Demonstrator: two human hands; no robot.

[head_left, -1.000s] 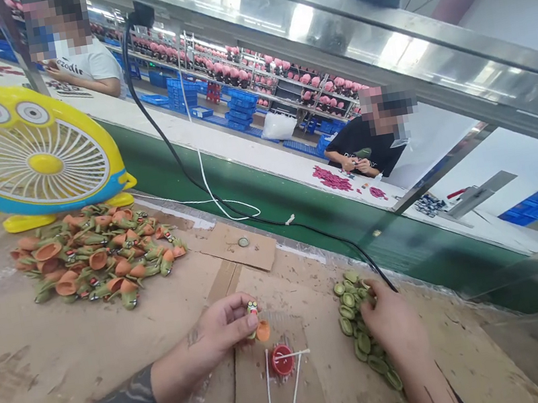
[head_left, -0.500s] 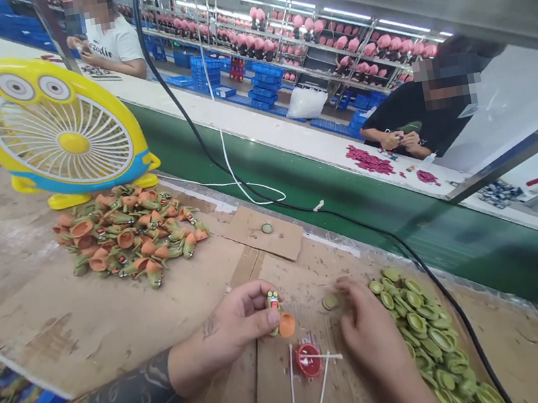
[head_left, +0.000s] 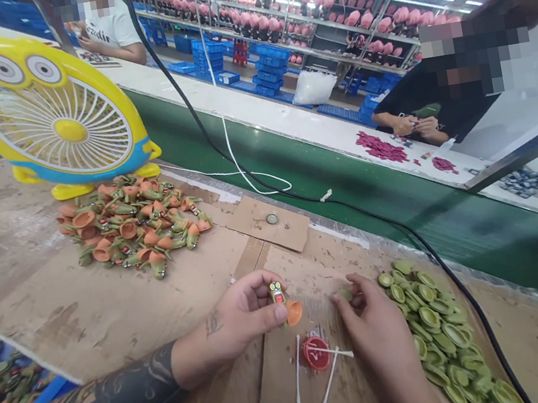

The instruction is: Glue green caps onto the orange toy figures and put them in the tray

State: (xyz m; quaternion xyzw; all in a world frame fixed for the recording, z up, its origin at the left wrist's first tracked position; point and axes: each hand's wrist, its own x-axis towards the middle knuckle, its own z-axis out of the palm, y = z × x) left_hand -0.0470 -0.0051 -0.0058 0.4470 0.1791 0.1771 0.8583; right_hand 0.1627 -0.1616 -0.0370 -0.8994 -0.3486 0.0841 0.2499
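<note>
My left hand point(head_left: 246, 314) pinches a small green frog figurine point(head_left: 276, 290), its eyes and red front facing me. An orange cup-shaped part point(head_left: 295, 312) juts from the figurine's lower right side. Over the cardboard, my right hand point(head_left: 377, 320) has its thumb and fingers around a green oval piece point(head_left: 345, 293), partly hidden by them. Between the hands stands a small red pot point(head_left: 316, 355) of glossy liquid. One cotton swab point(head_left: 341, 353) lies across it, and two more, a left swab point(head_left: 298, 374) and a right swab point(head_left: 331, 382), rest beside it.
Green oval pieces point(head_left: 443, 330) are heaped right of my right hand. Frog figurines point(head_left: 134, 223) lie piled before a yellow fan point(head_left: 71, 129). A black cable point(head_left: 422, 238) runs along the table's far edge. Two people sit at the opposite bench point(head_left: 287, 123).
My right thumb and fingers have closed around the green oval piece that lay at their tips. The left hand keeps hold of the frog figurine. The whole view has shifted slightly.
</note>
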